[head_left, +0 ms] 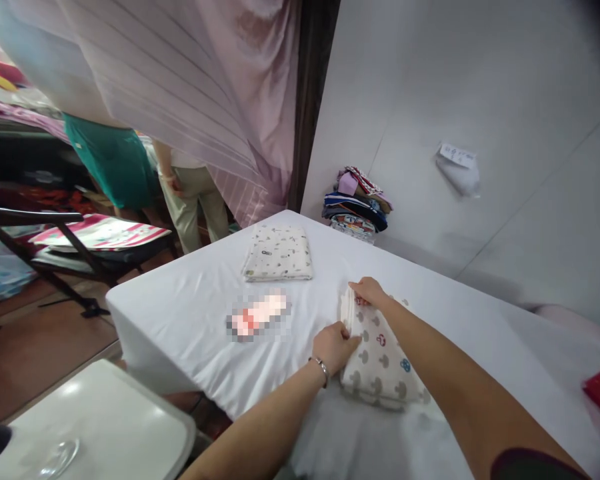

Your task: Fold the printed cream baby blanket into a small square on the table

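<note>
A cream cloth [380, 363] printed with grey mushrooms and small red and blue motifs lies folded in layers on the white-covered table [180, 307]. My left hand [334, 348], with a bracelet at the wrist, is closed on its left edge near the middle. Farther up that edge, my right hand [369, 292] pinches the far corner, and my forearm crosses above the cloth's right side. A second folded cloth [279, 253], white with small dark prints, rests flat near the table's far corner. Between them and nearer to me lies a pixelated object [257, 317] whose kind is hidden.
Folded clothes [356, 203] are stacked against the wall at the table's far edge. A pink curtain [260, 133] hangs behind. Two people stand at the back left, one in green shorts [113, 160]. A chair [100, 243] and a white stool-like surface [100, 427] stand left.
</note>
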Tool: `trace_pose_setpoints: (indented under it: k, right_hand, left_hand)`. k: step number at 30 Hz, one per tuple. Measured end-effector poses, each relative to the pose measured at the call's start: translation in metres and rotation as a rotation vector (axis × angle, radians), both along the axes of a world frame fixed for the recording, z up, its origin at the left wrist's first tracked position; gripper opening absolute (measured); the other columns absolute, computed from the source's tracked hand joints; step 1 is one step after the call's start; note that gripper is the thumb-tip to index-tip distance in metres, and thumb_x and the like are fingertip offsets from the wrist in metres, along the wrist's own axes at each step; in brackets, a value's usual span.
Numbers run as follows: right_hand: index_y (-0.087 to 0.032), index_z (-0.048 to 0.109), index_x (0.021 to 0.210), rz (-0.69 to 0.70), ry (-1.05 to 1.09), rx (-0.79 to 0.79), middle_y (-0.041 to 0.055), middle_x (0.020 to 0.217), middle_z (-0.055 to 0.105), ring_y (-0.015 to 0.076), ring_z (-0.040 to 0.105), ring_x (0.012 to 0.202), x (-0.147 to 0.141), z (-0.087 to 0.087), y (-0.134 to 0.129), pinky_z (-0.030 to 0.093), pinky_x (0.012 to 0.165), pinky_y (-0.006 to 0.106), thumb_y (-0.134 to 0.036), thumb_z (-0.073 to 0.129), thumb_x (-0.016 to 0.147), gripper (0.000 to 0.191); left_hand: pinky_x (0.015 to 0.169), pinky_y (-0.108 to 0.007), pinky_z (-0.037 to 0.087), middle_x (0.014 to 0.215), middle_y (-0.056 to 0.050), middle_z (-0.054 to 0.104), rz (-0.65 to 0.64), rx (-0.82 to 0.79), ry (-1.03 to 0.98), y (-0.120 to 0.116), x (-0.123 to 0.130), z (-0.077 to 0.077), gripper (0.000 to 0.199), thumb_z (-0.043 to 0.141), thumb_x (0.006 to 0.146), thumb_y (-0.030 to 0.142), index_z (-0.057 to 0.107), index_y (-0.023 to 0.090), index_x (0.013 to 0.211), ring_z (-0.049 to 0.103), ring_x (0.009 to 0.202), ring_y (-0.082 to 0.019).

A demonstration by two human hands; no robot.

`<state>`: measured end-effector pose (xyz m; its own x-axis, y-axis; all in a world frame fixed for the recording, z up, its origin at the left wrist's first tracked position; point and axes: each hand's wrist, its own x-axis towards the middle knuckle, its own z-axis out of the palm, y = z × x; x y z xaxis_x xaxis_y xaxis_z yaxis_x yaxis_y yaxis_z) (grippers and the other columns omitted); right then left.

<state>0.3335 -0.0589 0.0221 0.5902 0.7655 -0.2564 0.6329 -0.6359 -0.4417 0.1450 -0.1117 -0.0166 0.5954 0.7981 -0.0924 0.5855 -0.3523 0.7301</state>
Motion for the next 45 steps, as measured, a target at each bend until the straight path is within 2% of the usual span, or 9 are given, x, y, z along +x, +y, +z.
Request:
trace_pose_setpoints:
  k: [3,8,14,18,22,26,33,40,45]
  right_hand:
    - [-0.01,0.061,0.053,0.002,-0.048,-0.109,0.0061,0.032,0.049,0.0159,0.053,0.035,0.001,-0.002,0.011,0.04,0.042,0.022,-0.041,0.059,0.072,0.037]
    - [-0.009,0.064,0.056,0.011,-0.063,-0.209,0.0057,0.034,0.052,0.0149,0.053,0.036,0.002,-0.001,0.011,0.041,0.043,0.021,-0.028,0.057,0.071,0.026]
    - [-0.008,0.063,0.054,0.003,-0.06,-0.217,0.0058,0.033,0.05,0.0158,0.055,0.038,-0.001,0.002,0.009,0.041,0.043,0.02,-0.017,0.055,0.068,0.018]
    - [-0.01,0.061,0.059,-0.008,0.027,-0.146,0.0049,0.041,0.056,0.0131,0.056,0.04,-0.004,0.006,0.002,0.041,0.043,0.018,-0.012,0.053,0.069,0.014]
    - [-0.011,0.061,0.069,-0.026,0.093,-0.012,0.0026,0.047,0.059,0.0098,0.055,0.042,-0.004,0.011,-0.004,0.04,0.041,0.016,-0.012,0.049,0.072,0.012]
    - [-0.01,0.06,0.066,-0.028,0.118,0.043,0.0009,0.04,0.054,0.009,0.051,0.036,-0.005,0.006,0.001,0.038,0.039,0.016,-0.012,0.052,0.069,0.009]
    - [-0.011,0.06,0.067,-0.035,0.112,0.057,-0.0009,0.037,0.05,0.0091,0.049,0.035,-0.013,-0.009,0.004,0.035,0.037,0.016,-0.016,0.054,0.07,0.008]
    - [-0.011,0.059,0.071,-0.014,0.146,-0.001,0.0007,0.044,0.055,0.009,0.051,0.038,-0.022,0.001,-0.001,0.041,0.04,0.017,-0.031,0.058,0.076,0.02]
    - [-0.01,0.06,0.072,0.004,0.094,-0.083,-0.0004,0.037,0.05,0.0134,0.051,0.035,-0.028,0.007,0.003,0.043,0.038,0.022,-0.03,0.067,0.067,0.022]
  left_hand:
    - [0.061,-0.024,0.036,0.079,-0.002,0.065,-0.047,0.019,0.007,0.001,-0.002,0.002,0.026,0.056,0.073,0.046,0.059,0.021,0.078,0.059,0.077,-0.017]
    - [0.061,-0.024,0.036,0.08,-0.001,0.064,-0.11,0.02,0.0,0.002,-0.004,0.002,0.022,0.055,0.073,0.043,0.059,0.022,0.079,0.059,0.076,-0.016]
    - [0.061,-0.025,0.037,0.077,-0.001,0.064,-0.06,0.024,-0.026,0.001,-0.001,-0.004,0.029,0.052,0.074,0.05,0.056,0.022,0.079,0.059,0.075,-0.018]
    - [0.063,-0.026,0.038,0.08,-0.002,0.064,-0.031,0.006,-0.027,0.002,0.0,-0.005,0.033,0.051,0.074,0.053,0.055,0.022,0.086,0.059,0.077,-0.019]
    - [0.064,-0.026,0.037,0.081,-0.002,0.064,-0.07,0.0,-0.019,0.002,0.0,-0.005,0.03,0.051,0.075,0.049,0.056,0.022,0.087,0.059,0.078,-0.018]
    - [0.061,-0.025,0.036,0.077,-0.001,0.064,-0.132,0.019,-0.048,0.001,0.001,-0.003,0.021,0.05,0.077,0.042,0.057,0.022,0.074,0.058,0.076,-0.017]
    - [0.056,-0.023,0.032,0.072,-0.002,0.064,-0.134,0.03,-0.041,0.003,0.001,-0.005,0.021,0.05,0.076,0.038,0.059,0.02,0.069,0.057,0.07,-0.015]
    - [0.052,-0.024,0.028,0.069,-0.001,0.063,-0.148,0.058,-0.013,0.002,0.002,-0.01,0.017,0.051,0.074,0.034,0.057,0.02,0.067,0.056,0.066,-0.014]
    - [0.052,-0.023,0.028,0.068,0.0,0.061,-0.109,-0.007,-0.043,0.003,0.002,-0.01,0.017,0.053,0.073,0.035,0.055,0.02,0.069,0.055,0.066,-0.014]
